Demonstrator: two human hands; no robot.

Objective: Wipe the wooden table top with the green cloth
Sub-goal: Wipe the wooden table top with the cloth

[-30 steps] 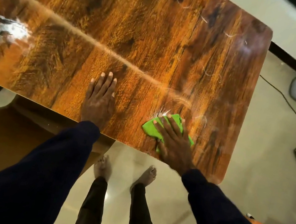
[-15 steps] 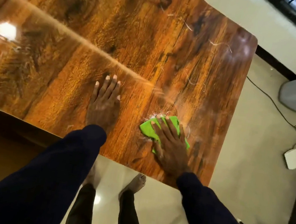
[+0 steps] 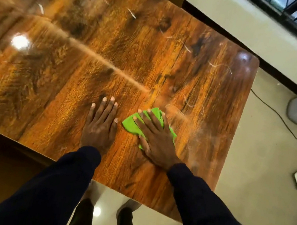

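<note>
Right grip (image 3: 155,140), fingers straight, presses green cloth (image 3: 130,125) onto the wooden surface (image 3: 61,83); left grip (image 3: 100,126) rests flat just beside.

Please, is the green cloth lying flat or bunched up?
Flat: the green cloth lies pressed on the table under the right hand, fingers straight.

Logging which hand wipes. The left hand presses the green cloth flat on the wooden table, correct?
No, it is the right hand that presses the green cloth flat on the wooden table; the left hand lies bare beside it. The head view shows this.
</note>
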